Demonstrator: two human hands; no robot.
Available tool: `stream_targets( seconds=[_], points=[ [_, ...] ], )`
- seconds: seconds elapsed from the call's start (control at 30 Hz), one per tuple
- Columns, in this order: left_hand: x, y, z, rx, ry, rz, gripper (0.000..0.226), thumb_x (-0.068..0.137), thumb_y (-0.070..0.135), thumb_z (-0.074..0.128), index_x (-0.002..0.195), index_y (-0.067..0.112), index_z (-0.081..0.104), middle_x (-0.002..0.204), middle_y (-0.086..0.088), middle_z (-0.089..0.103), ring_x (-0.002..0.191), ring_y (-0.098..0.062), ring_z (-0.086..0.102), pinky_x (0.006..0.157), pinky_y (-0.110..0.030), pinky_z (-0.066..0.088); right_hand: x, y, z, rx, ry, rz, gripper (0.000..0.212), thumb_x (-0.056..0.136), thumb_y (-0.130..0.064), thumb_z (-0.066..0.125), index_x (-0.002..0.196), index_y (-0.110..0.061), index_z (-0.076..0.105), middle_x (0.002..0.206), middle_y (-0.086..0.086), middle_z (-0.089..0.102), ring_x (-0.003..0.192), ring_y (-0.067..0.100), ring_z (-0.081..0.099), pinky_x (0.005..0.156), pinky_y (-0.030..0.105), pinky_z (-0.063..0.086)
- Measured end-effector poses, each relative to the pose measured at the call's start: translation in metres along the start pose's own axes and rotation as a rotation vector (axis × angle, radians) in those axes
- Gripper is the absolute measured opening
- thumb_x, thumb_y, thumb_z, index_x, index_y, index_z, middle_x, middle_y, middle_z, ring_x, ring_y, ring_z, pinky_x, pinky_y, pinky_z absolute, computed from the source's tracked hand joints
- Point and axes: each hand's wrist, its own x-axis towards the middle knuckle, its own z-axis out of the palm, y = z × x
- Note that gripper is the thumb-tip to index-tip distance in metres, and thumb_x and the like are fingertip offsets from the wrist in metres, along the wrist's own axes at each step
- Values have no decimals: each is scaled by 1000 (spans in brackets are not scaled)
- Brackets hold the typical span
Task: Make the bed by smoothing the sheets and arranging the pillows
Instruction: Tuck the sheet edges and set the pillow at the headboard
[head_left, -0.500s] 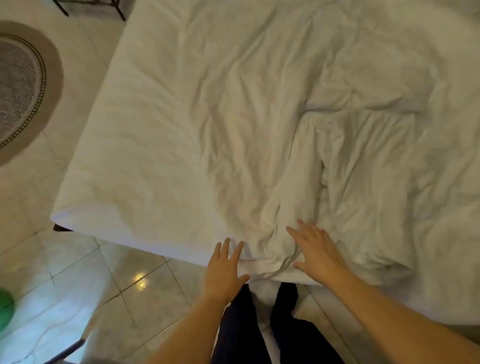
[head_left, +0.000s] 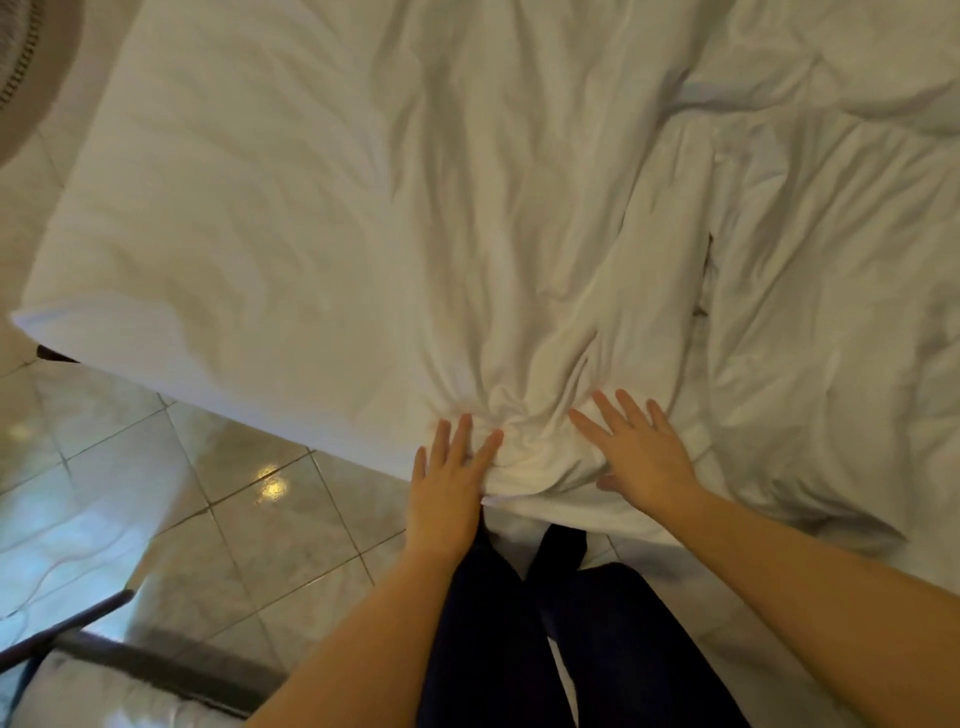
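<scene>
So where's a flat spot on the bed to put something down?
The smooth sheet on the left, between the bed's corner and the bunched folds, is free. It's crowded where the left hand and right hand press the folds, and rumpled further right.

Sheet (head_left: 322, 208) white matt wrinkled cloth; floor tiles (head_left: 270, 551) glossy
</scene>
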Motion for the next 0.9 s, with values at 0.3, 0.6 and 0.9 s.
stream_targets(
  seconds=[0.3, 0.6, 0.9],
  points=[
    [-18, -11, -67, -309, -26, -82, 75, 98, -5, 48, 158, 35, 29, 168, 1, 23, 156, -23, 18, 115, -47, 39, -26, 4, -65, 223, -47, -37, 48, 107, -23, 41, 154, -35, 38, 159, 8, 39, 147, 27, 34, 117, 36, 29],
    [-73, -45, -267, -275, 135, -124, 58, 100, 11, 37, 152, 36, 43, 157, 4, 45, 138, -24, 48, 106, -37, 42, -103, -30, -226, 513, 101, -56, 30, 102, -28, 50, 125, -34, 69, 128, 10, 67, 110, 33, 63, 93, 42, 52],
    [-62, -107, -367, -435, 400, -114, 45, 102, 19, 32, 135, 39, 55, 129, 3, 65, 112, -24, 61, 90, -38, 51, -102, -77, -317, 593, 230, 66, 23, 97, -31, 53, 110, -36, 71, 102, 4, 68, 88, 31, 63, 70, 33, 45]
  ],
)
